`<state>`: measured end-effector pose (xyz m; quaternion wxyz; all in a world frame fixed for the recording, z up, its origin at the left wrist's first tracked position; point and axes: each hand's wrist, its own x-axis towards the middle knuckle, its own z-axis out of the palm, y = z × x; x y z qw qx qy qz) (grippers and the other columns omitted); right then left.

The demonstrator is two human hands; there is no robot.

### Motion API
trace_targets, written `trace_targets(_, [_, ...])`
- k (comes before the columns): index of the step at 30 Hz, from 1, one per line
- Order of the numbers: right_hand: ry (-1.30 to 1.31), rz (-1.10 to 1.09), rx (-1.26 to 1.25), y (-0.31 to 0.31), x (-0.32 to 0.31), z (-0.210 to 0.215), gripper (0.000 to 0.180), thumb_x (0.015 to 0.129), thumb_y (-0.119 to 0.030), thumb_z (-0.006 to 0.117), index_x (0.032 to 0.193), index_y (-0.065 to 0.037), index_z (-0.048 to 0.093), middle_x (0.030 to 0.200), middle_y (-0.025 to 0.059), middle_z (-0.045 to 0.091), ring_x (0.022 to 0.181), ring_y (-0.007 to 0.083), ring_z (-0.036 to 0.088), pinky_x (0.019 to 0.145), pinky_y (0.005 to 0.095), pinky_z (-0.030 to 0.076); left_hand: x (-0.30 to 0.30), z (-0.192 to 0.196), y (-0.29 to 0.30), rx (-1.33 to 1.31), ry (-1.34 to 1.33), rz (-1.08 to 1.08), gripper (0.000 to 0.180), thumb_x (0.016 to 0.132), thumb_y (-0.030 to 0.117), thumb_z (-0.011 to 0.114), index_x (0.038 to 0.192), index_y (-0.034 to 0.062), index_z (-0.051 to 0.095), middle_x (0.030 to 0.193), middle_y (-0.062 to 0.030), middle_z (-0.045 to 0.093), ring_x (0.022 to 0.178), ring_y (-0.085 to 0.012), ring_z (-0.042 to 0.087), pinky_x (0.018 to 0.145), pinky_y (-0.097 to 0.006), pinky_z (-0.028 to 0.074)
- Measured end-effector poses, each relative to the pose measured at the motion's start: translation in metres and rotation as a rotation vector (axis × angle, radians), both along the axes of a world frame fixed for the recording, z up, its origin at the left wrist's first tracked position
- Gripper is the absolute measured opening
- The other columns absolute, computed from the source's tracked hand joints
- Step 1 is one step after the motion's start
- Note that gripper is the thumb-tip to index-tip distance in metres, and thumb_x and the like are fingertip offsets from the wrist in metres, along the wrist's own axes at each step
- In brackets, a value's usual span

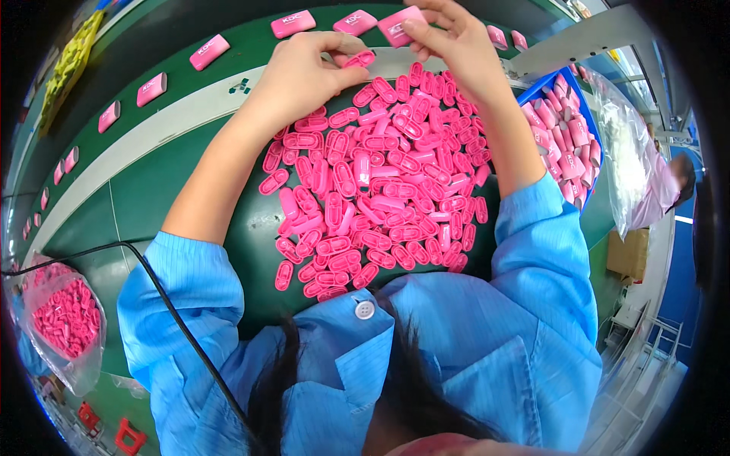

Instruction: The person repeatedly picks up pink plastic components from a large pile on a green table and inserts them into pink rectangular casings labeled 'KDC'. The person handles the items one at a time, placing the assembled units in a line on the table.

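Note:
My left hand point(315, 72) pinches a small pink oval plastic cap point(360, 59) between thumb and fingers, at the far edge of the work table. To its right, my right hand point(456, 42) grips a flat pink rounded plastic case point(397, 29) with white lettering, thumb on its face. The two parts are apart. Below both hands spreads a big pile of pink oval caps point(380, 182), many with their hollow side up. Beyond the hands, a pink case point(354, 23) lies on the green conveyor belt point(251, 42).
Several more pink cases point(209, 52) sit spaced along the curving belt, behind a pale rail point(163, 125). A blue bin point(595, 163) full of pink cases stands right. At left are a clear bag point(67, 315) of pink parts and a black cable point(171, 304). Another person point(669, 182) appears far right.

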<state>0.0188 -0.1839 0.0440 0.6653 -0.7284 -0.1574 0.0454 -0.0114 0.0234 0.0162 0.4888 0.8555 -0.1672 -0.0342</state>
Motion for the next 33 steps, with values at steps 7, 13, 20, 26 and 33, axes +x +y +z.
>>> trace_targets(7, [-0.18, 0.054, -0.027, 0.014, -0.03, -0.018, 0.023, 0.084, 0.0, 0.061, 0.106, 0.003, 0.054, 0.091, 0.0057, 0.062, 0.081, 0.0096, 0.061, 0.071, 0.0231, 0.05, 0.0, -0.005, -0.006, -0.659, 0.422, -0.083, 0.032, 0.088, 0.009, 0.058, 0.114, -0.0104, 0.054, 0.105, -0.0158, 0.062, 0.096, -0.021, 0.064, 0.089, -0.026, 0.05])
trace_targets(13, [-0.154, -0.041, -0.026, 0.005, -0.021, -0.024, 0.023, 0.083, -0.003, 0.064, 0.104, 0.003, 0.056, 0.089, 0.0077, 0.064, 0.079, 0.0108, 0.061, 0.069, 0.0225, 0.049, 0.007, -0.003, 0.001, -0.756, 0.462, -0.066, 0.031, 0.089, 0.007, 0.056, 0.117, -0.0064, 0.054, 0.106, -0.0136, 0.062, 0.096, -0.021, 0.064, 0.088, -0.027, 0.051])
trace_targets(20, [0.146, 0.05, 0.121, 0.0, -0.015, -0.042, 0.029, 0.085, -0.008, 0.064, 0.111, 0.001, 0.053, 0.1, 0.0116, 0.065, 0.084, 0.0177, 0.065, 0.077, 0.0258, 0.052, 0.0, -0.009, -0.013, -0.9, 0.41, 0.069, 0.035, 0.087, 0.004, 0.057, 0.121, -0.001, 0.052, 0.1, -0.0122, 0.066, 0.089, -0.0203, 0.066, 0.081, -0.028, 0.051])
trace_targets(26, [0.115, 0.044, 0.065, -0.001, -0.015, -0.037, 0.028, 0.085, -0.005, 0.063, 0.11, 0.002, 0.053, 0.099, 0.0122, 0.065, 0.085, 0.0179, 0.065, 0.079, 0.0268, 0.053, 0.0, -0.015, -0.013, -0.671, 0.207, 0.043, 0.033, 0.087, 0.007, 0.06, 0.119, -0.0022, 0.055, 0.106, -0.011, 0.064, 0.093, -0.0158, 0.064, 0.081, -0.025, 0.052])
trace_targets(33, [-0.024, 0.055, 0.023, -0.005, -0.015, -0.041, 0.028, 0.085, -0.005, 0.064, 0.111, 0.002, 0.053, 0.096, 0.0115, 0.066, 0.083, 0.0156, 0.064, 0.077, 0.0255, 0.052, -0.005, 0.002, -0.013, -0.655, 0.287, 0.039, 0.027, 0.088, 0.002, 0.057, 0.115, -0.004, 0.058, 0.103, -0.0105, 0.066, 0.088, -0.0153, 0.064, 0.077, -0.026, 0.053])
